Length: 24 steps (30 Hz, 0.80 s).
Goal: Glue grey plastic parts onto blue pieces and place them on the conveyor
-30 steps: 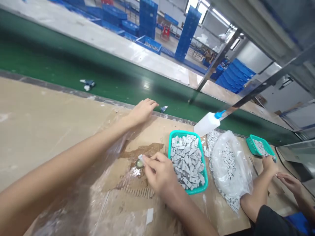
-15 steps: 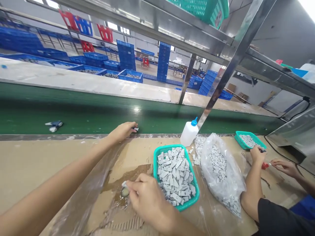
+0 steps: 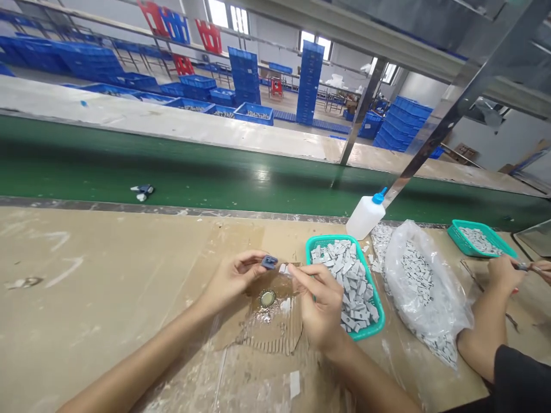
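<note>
Between its thumb and fingers my left hand (image 3: 239, 276) pinches a small dark blue-grey part (image 3: 269, 262). Just to the right, my right hand (image 3: 317, 292) grips a small light grey piece (image 3: 283, 269), with a narrow gap between the two parts. Below them a round metal cap (image 3: 267, 298) lies on the wet, torn cardboard. A green basket (image 3: 375, 332) full of light grey pieces is beside my right hand.
A white bottle with a blue tip (image 3: 365, 217) stands behind the basket. To the right lie a clear bag (image 3: 447, 310) of pieces and another green basket (image 3: 457, 236), near another person's hand (image 3: 505, 272). A dark part (image 3: 143, 191) rests on the green belt (image 3: 215, 182).
My left hand has come back from the belt's edge with the dark part. My right hand has lifted the light piece from the cap towards it. The view has shifted.
</note>
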{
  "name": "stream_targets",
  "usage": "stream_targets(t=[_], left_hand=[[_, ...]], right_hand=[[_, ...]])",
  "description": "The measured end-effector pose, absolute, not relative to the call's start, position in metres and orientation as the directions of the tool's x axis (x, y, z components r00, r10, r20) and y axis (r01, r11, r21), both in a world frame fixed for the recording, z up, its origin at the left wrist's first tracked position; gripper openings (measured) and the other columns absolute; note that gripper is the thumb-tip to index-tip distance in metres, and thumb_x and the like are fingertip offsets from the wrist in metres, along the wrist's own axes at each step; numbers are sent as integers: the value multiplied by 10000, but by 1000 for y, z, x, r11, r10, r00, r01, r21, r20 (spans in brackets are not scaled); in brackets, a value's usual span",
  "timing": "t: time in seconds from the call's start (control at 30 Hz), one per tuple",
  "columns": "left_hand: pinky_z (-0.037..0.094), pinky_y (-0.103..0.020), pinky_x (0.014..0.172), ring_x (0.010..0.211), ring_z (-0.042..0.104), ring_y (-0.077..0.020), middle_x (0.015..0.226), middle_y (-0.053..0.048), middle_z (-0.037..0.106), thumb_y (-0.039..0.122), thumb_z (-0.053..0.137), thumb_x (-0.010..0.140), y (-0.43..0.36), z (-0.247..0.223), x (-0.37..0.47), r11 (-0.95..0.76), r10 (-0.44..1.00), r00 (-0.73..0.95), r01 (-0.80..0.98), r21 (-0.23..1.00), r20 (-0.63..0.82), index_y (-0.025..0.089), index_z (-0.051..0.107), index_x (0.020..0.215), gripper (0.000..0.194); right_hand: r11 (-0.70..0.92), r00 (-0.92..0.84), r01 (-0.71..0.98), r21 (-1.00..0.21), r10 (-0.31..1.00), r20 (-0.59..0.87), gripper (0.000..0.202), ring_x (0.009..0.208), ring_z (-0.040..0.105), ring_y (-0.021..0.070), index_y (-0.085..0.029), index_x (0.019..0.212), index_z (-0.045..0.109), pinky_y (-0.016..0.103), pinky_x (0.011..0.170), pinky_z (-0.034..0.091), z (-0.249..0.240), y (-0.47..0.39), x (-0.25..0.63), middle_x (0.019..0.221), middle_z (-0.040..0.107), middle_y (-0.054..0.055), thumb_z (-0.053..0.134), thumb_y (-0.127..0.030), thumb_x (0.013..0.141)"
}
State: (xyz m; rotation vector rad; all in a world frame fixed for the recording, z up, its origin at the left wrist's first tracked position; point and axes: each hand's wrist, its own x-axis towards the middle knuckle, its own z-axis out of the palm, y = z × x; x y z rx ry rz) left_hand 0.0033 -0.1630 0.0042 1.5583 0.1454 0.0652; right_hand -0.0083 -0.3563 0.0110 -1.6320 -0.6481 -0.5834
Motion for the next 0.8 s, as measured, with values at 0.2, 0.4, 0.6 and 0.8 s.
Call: stream_targets(t=[0.2, 0.4, 0.6, 0.8], left_hand=[[518, -220, 645, 690, 656, -152, 751, -51, 730, 273, 824, 629, -176, 4, -9, 153, 49, 995, 75, 985, -83, 164, 757, 788, 204], [453, -164, 547, 586, 596, -98, 674, -29, 714, 194, 788, 658, -187, 7, -17, 212, 29, 997, 63, 975, -71, 160, 769, 764, 114], [513, -208, 595, 609, 634, -130, 702, -47, 732, 212, 789, 637, -188, 12, -20, 178, 47, 998, 35, 983, -44, 154, 764, 768, 145], [577, -306, 685, 707, 695, -215, 764, -79, 747, 288, 765, 646, -194, 17, -27, 72, 149, 985, 75, 995, -85, 159, 755, 773, 182]], right_hand=[[-132, 758, 652, -747, 146, 635, 499, 806, 640, 106, -348, 1200, 704, 228, 709, 530, 10, -358, -8, 893, 656, 12, 529, 9, 899], [-125, 754, 654, -747, 198, 627, 525, 847, 654, 113, -342, 1194, 709, 228, 724, 534, 8, -360, -7, 924, 662, 22, 497, 30, 891], [-111, 728, 678, -727, 236, 644, 578, 869, 662, 119, -341, 1219, 696, 232, 726, 542, 7, -361, -6, 953, 664, 32, 455, 51, 871], [-139, 727, 681, -719, 246, 641, 571, 816, 648, 125, -371, 1232, 685, 247, 691, 546, 5, -359, -6, 913, 653, 31, 457, 18, 881]])
